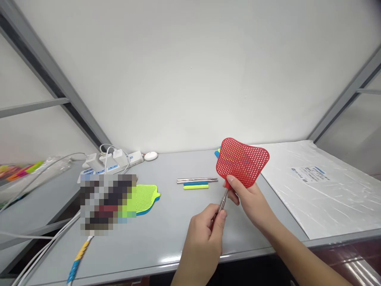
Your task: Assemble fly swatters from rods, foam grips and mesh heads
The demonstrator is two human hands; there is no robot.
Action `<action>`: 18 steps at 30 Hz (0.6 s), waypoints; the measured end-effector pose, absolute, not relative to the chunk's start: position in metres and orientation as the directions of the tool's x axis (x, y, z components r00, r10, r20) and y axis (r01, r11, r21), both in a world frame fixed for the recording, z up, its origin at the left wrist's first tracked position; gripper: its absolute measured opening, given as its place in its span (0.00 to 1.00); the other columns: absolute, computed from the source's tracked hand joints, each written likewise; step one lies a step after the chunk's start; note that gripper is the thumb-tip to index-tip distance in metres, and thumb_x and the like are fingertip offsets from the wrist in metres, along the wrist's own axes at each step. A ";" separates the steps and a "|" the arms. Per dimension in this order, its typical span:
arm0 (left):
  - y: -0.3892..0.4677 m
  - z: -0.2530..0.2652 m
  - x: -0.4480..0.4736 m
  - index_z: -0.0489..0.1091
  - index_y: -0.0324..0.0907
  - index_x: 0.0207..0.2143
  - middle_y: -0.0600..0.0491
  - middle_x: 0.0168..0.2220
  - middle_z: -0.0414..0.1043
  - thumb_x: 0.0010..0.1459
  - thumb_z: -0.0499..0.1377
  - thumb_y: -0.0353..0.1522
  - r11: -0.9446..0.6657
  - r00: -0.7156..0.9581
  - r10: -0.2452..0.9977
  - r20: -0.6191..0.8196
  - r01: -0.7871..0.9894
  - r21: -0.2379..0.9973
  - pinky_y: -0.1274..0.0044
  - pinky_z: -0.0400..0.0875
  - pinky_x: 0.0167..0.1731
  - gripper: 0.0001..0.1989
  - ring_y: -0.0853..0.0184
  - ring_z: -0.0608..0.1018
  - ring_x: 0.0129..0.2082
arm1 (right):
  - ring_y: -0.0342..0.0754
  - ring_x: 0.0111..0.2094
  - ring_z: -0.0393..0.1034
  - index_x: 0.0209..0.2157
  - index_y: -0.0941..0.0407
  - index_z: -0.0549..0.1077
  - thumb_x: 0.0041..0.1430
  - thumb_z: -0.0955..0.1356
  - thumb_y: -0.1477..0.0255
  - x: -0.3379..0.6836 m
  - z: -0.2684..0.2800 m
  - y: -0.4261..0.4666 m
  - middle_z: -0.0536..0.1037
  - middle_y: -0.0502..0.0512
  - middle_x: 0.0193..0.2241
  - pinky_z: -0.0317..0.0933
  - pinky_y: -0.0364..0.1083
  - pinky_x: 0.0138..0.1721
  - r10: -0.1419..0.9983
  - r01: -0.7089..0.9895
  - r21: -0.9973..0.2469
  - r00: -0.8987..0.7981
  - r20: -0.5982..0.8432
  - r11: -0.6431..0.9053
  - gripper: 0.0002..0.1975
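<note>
A red fly swatter point(242, 163) with a perforated, butterfly-shaped head is held up in front of me, tilted. My right hand point(245, 194) pinches the base of its head with the thumb on top. Lower down, my left hand point(206, 228) wraps around the handle, where a metal shaft point(223, 199) shows between the two hands. Left of them on the table lie metal rods point(197, 180), a blue handle tube point(195, 183) and a yellow-green one point(195, 187). Further left is a yellow-green swatter head point(145, 197) over a blue one point(151, 207).
A power strip point(113, 167) with plugs and white cables stands at the back left beside a white oval object point(151, 156). A blurred item point(107, 204) lies before it. White wrapped sheeting point(327, 190) covers the right side of the grey table point(166, 234). Plastic-bagged colourful items point(26, 172) lie far left.
</note>
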State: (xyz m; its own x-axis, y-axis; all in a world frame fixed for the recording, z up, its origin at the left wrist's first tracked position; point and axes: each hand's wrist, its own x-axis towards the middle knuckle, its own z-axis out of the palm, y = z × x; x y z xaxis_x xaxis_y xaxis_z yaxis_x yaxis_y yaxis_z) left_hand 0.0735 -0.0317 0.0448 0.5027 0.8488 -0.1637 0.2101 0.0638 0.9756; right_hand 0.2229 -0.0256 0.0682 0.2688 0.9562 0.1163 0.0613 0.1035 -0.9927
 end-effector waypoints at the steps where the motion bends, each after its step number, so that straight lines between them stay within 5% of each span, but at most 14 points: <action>1: -0.033 0.046 0.073 0.63 0.43 0.29 0.62 0.16 0.54 0.64 0.50 0.45 0.034 0.483 0.863 -0.150 0.241 0.970 0.82 0.53 0.16 0.17 0.75 0.60 0.14 | 0.40 0.20 0.54 0.30 0.55 0.68 0.64 0.62 0.56 0.221 0.066 -0.026 0.60 0.44 0.20 0.53 0.43 0.24 0.955 0.065 -0.990 0.262 0.137 0.125 0.18; 8: -0.033 0.035 0.074 0.62 0.41 0.23 0.56 0.22 0.61 0.63 0.52 0.41 -0.061 0.468 0.884 -0.001 0.118 0.991 0.79 0.56 0.22 0.18 0.72 0.64 0.22 | 0.45 0.39 0.65 0.40 0.53 0.72 0.66 0.60 0.56 0.209 0.056 -0.031 0.70 0.51 0.37 0.60 0.44 0.43 0.993 0.076 -0.994 0.091 0.080 0.073 0.17; 13: -0.034 0.022 0.082 0.67 0.41 0.26 0.55 0.23 0.61 0.63 0.52 0.35 -0.303 0.237 0.936 0.261 0.161 0.939 0.77 0.57 0.26 0.14 0.68 0.64 0.25 | 0.42 0.31 0.64 0.42 0.52 0.67 0.67 0.59 0.57 0.188 0.052 -0.042 0.67 0.47 0.31 0.62 0.43 0.35 0.993 -0.096 -0.995 -0.114 0.000 -0.011 0.15; 18: -0.032 0.036 0.056 0.73 0.44 0.31 0.52 0.25 0.69 0.59 0.57 0.34 -0.419 0.438 0.863 0.252 0.339 0.842 0.75 0.59 0.30 0.07 0.64 0.68 0.29 | 0.40 0.29 0.63 0.33 0.55 0.66 0.68 0.58 0.57 0.189 0.056 -0.040 0.68 0.50 0.36 0.61 0.43 0.31 0.995 -0.076 -0.997 -0.095 0.035 0.028 0.17</action>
State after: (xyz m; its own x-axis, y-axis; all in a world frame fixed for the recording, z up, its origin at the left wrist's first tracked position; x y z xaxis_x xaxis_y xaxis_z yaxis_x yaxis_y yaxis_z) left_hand 0.0562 -0.0325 0.0361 0.4382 0.8628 0.2522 0.3394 -0.4186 0.8424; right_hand 0.1890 -0.0399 0.0555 -0.0953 0.9948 0.0349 -0.0761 0.0277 -0.9967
